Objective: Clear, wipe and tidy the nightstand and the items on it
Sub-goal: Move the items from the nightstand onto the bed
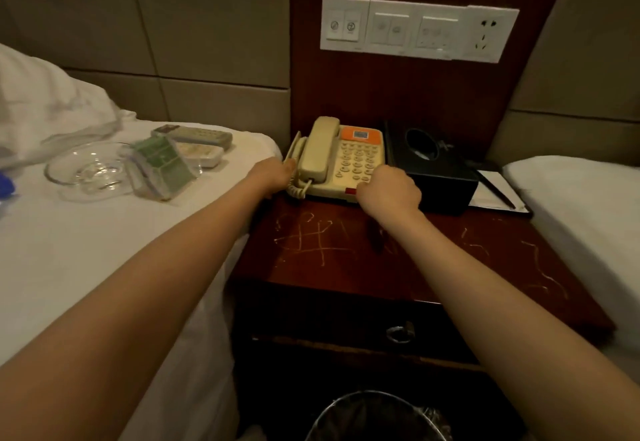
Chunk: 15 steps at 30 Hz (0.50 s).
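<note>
The fingers (288, 166) of the left hand (272, 175) curl round the left edge of the phone (360, 160), just above its coiled cord (298, 191). The fingertips themselves are hidden against the casing. The right hand (389, 192) grips the phone's near right corner, fingers bent down over the lowest keys, back of the hand up.

The cream phone sits at the back of the dark wooden desk (346, 267), its handset (320, 149) lying in the cradle. Touching the phone's right side is a black tissue box (440, 170), and right of that box lies a notepad (491, 198) with a pen (497, 188) across it. In front of the phone the desk top carries pale scratch marks.

Left of the phone is a bed (104, 260) with white sheets; on it lie two remotes (195, 134), a green packet (161, 163) and a glass dish (86, 172). Above the phone a switch panel (415, 30) is set in the wall. Well in front of the phone, below the desk's drawer, is the rim of a bin (346, 402).
</note>
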Motion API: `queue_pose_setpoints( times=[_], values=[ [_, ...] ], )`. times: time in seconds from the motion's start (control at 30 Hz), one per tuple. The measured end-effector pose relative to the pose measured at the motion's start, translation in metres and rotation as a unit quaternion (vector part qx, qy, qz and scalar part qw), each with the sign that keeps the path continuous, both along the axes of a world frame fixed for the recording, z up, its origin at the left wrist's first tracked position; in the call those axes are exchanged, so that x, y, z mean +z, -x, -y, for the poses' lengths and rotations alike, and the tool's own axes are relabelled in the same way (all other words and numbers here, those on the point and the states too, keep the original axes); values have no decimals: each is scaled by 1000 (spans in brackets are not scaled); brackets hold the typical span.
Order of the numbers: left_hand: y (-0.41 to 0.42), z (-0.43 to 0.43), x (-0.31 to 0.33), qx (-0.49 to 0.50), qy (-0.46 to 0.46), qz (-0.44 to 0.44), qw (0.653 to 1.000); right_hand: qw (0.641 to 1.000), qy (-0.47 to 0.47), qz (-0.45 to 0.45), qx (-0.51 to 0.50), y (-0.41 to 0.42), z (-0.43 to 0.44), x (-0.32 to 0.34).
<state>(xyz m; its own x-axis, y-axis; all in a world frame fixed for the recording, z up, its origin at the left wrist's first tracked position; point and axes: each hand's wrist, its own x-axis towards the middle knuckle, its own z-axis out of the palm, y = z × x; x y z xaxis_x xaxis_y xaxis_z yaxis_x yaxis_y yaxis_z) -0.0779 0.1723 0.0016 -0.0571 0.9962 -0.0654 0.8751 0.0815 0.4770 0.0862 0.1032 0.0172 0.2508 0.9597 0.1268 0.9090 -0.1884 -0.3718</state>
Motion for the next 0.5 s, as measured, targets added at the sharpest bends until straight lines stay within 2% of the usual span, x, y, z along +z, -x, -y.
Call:
queue_pose_setpoints(
  times=[0.1,0.23,0.33,0.4,0.5],
  values=[
    [-3,-8,-3,-1,-3,-40,999,998,-21,56,17,1,-2,-6],
    [-3,-12,-1,-17,4,-120,993,999,-20,26,33,5,-2,-19],
    [-3,-14,2,-30,13,-121,992,997,-15,-51,47,10,-2,-28],
    [-2,-15,4,-24,12,-123,992,989,-40,-134,49,12,-5,-28],
    [4,-16,10,-31,-20,-161,986,954,-98,-283,16,17,-12,-16]
  ],
)
